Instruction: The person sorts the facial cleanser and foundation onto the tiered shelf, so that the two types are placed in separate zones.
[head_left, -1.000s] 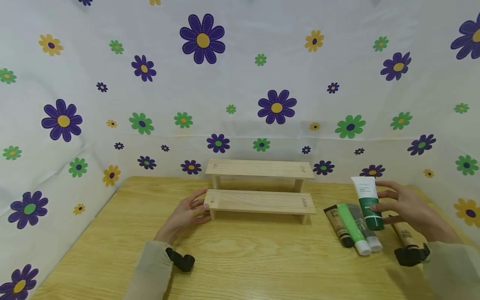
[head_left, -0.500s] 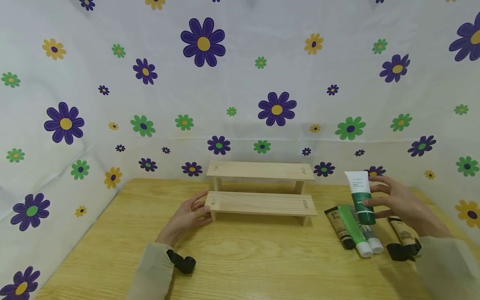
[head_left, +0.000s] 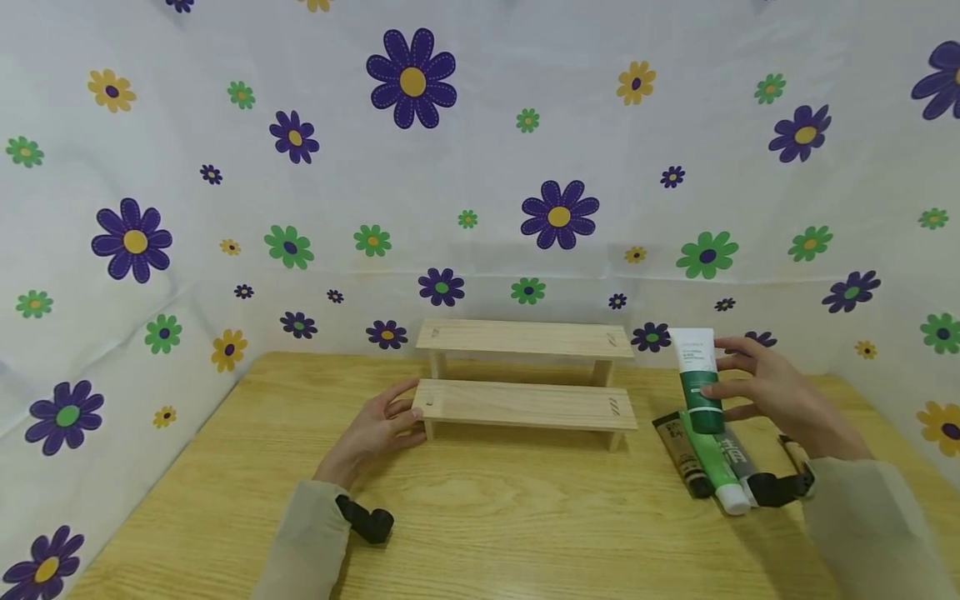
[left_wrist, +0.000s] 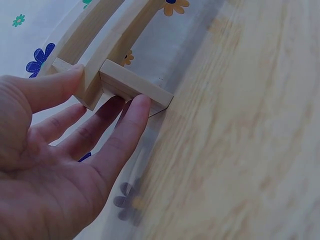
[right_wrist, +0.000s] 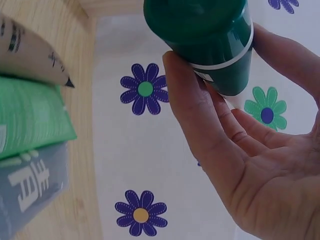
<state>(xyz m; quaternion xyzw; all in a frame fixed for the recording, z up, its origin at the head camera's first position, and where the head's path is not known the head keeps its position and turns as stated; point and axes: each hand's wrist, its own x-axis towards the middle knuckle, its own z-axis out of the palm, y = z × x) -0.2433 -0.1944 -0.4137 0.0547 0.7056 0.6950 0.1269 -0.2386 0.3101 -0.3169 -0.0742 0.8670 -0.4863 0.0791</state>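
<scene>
A white and dark green squeeze tube is held upright, cap down, in the air above the right side of the table. My right hand grips it from the right between thumb and fingers; its green cap end fills the top of the right wrist view. At the centre back stands a two-step wooden rack. My left hand holds the left end of its lower step. In the left wrist view the thumb lies on the board's end and the fingertips touch the leg.
Below the held tube, a brown tube, a light green tube and a grey tube lie side by side on the wooden table. A beige tube is mostly hidden behind the right wrist. Flower-patterned cloth surrounds the table.
My right hand has carried the white and green tube left and slightly up, toward the rack. The left hand has stayed at the rack's left end.
</scene>
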